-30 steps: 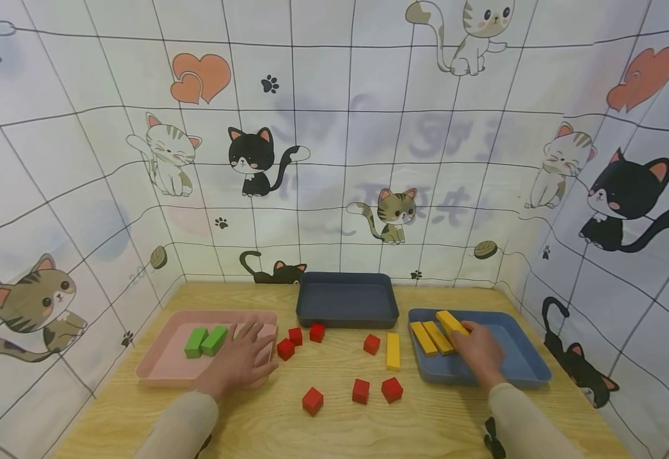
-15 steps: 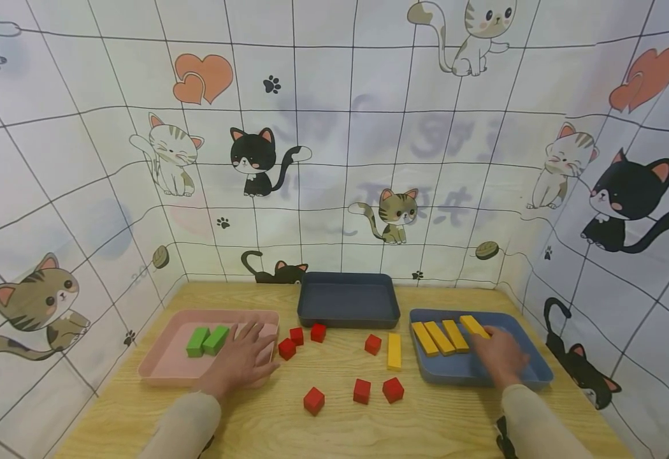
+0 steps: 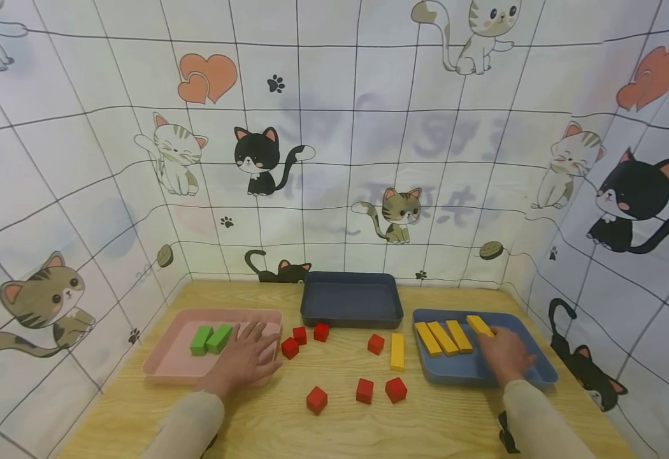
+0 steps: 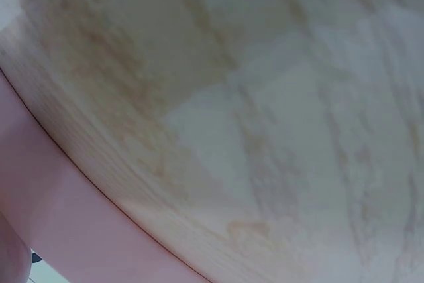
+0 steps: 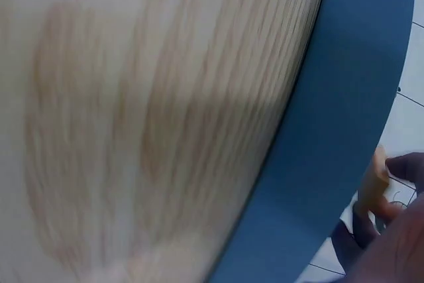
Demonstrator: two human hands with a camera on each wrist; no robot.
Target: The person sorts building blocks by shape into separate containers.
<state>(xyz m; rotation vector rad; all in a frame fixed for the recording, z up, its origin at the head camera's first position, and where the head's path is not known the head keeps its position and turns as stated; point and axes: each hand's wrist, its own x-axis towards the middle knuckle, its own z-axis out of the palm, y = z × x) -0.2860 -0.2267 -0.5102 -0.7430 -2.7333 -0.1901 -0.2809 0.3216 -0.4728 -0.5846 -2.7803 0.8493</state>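
My right hand (image 3: 506,357) pinches one end of a yellow block (image 3: 479,325) over the blue tray (image 3: 460,376). Its thumb and fingers show around the block at the edge of the right wrist view, past the tray wall (image 5: 331,117). To the left of that block, three yellow blocks (image 3: 443,338) lie side by side in the tray. My left hand (image 3: 243,357) lies with fingers spread over the right side of the pink tray (image 3: 162,357), holding nothing. Two green blocks (image 3: 209,339) sit in the pink tray just left of its fingers.
Several red cubes (image 3: 316,400) are scattered on the wooden table (image 3: 340,433) between the trays. One yellow block (image 3: 397,351) lies just left of the blue tray. A dark tray (image 3: 352,303) stands at the back, before a cat-patterned wall cloth (image 3: 323,153).
My right hand has shifted right with the yellow block, from close by the two leftmost blocks to beyond a third, which now shows in full. The left hand keeps its place.
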